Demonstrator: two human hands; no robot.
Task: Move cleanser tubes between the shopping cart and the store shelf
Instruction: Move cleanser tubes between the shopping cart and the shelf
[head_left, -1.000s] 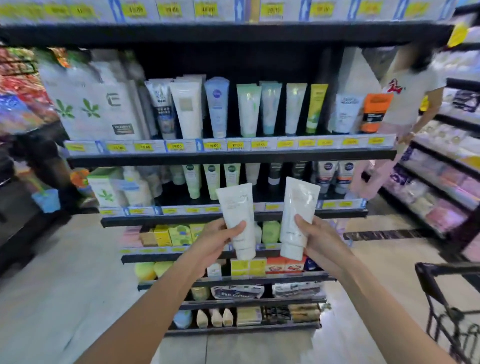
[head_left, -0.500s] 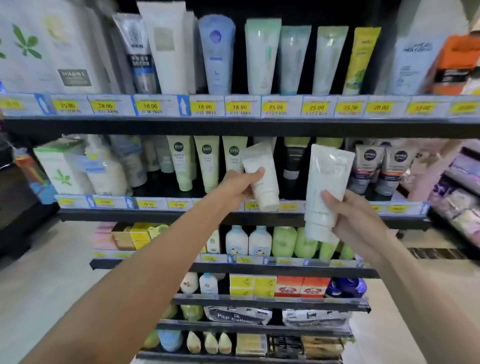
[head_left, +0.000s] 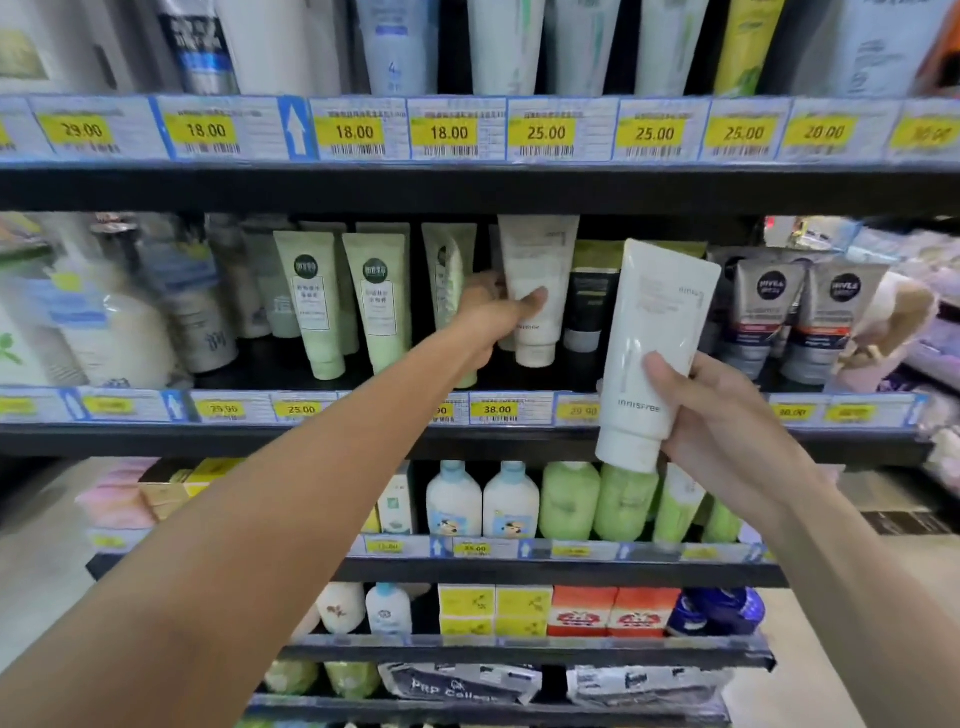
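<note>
Head view, the only one. We see the left hand (head_left: 493, 317) reaching deep into the second shelf (head_left: 467, 441), thumb and fingers wrapped round a white cleanser tube (head_left: 537, 291). That tube stands cap down, upright, between a pale green tube (head_left: 449, 291) on its left and a black tube (head_left: 589, 301) on its right. We cannot tell if its cap touches the shelf board.

The right hand (head_left: 727, 431) grips a second white tube (head_left: 652, 353) by its lower part, thumb across the front, fingers behind. This one is cap down, tilted a bit to the right, held out in front of the shelf edge, not on it. "innisfree" is printed near its cap.

Further left on the same shelf we see two more green tubes (head_left: 311, 301). At the right end, two grey Nivea tubes (head_left: 769, 317). Yellow price tags (head_left: 496, 409) run along the shelf fronts. The shelf below holds white bottles (head_left: 483, 501) and green bottles (head_left: 597, 501). The shelf above has a row of tubes, tops cut off.
</note>
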